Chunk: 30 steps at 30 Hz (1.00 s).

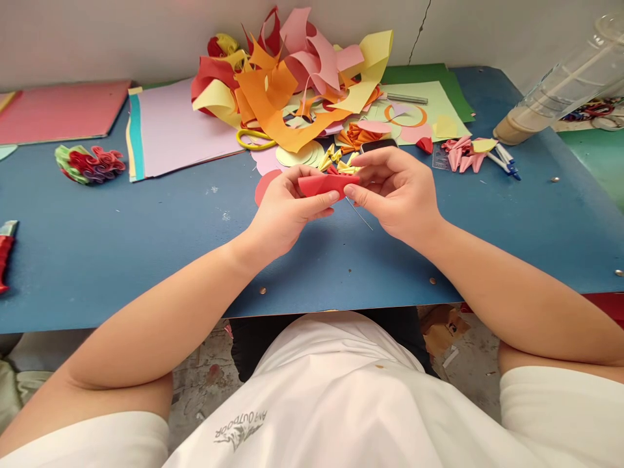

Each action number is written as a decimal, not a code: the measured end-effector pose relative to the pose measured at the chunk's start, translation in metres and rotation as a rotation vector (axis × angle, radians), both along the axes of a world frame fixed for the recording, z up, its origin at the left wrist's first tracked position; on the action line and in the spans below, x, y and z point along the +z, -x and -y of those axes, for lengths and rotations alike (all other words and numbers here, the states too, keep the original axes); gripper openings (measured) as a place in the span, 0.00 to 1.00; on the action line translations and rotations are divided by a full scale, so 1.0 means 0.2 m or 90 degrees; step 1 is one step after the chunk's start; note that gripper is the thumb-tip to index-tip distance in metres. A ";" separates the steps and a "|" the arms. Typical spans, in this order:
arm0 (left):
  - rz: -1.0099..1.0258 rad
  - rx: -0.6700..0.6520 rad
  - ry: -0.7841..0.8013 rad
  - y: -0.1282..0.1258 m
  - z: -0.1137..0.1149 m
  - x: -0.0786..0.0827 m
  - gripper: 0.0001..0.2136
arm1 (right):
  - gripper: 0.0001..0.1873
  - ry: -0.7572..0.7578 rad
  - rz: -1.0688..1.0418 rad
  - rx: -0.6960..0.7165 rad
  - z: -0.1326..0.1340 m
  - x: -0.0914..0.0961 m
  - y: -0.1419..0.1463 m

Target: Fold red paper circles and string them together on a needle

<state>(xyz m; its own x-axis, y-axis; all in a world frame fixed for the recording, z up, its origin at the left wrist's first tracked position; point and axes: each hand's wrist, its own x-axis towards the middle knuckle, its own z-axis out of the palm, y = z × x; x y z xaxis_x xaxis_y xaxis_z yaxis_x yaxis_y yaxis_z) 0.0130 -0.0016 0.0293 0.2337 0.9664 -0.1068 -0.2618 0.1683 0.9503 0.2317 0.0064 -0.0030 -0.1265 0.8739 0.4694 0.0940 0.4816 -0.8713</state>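
Note:
A folded red paper piece (325, 184) is held above the blue table (146, 234) between both hands. My left hand (287, 208) pinches its left end, thumb underneath and fingers curled over the top. My right hand (397, 188) pinches the right end with thumb and forefinger. A thin needle or wire (361, 214) slants down from under my right hand. Small folded yellow and red paper bits (338, 162) lie just behind the red piece.
A heap of cut paper scraps (292, 78) in orange, pink, yellow and red fills the back centre. Yellow-handled scissors (253, 138) lie under it. Coloured sheets (180, 127) sit back left, a paper flower (88, 164) at left, pens (504, 159) and a clear bottle (560, 91) at right.

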 end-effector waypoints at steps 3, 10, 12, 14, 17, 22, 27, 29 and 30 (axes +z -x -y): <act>-0.028 0.019 -0.031 0.00 0.00 0.01 0.26 | 0.27 0.013 -0.002 0.016 0.00 0.01 0.00; -0.029 0.016 -0.039 0.00 0.00 0.00 0.22 | 0.27 0.052 -0.036 0.038 0.00 0.04 0.01; -0.023 0.013 -0.042 -0.01 0.00 0.00 0.22 | 0.27 0.057 -0.033 0.030 0.00 0.05 0.01; -0.030 0.014 -0.046 -0.01 0.00 -0.01 0.21 | 0.27 0.061 -0.016 0.017 0.00 0.06 0.01; -0.054 0.020 -0.049 0.00 0.00 0.00 0.22 | 0.26 0.076 0.006 0.015 -0.01 0.06 0.00; -0.071 0.029 -0.056 0.00 0.00 0.01 0.25 | 0.27 0.095 0.001 0.037 -0.01 0.07 0.00; -0.066 0.016 -0.060 0.00 0.00 0.00 0.25 | 0.28 0.126 -0.004 0.052 0.01 0.09 0.00; -0.063 0.012 -0.067 0.00 0.00 0.00 0.26 | 0.28 0.138 -0.016 0.055 0.01 0.09 0.01; -0.062 0.010 -0.069 0.00 0.00 0.00 0.27 | 0.29 0.142 -0.023 0.057 0.01 0.09 0.01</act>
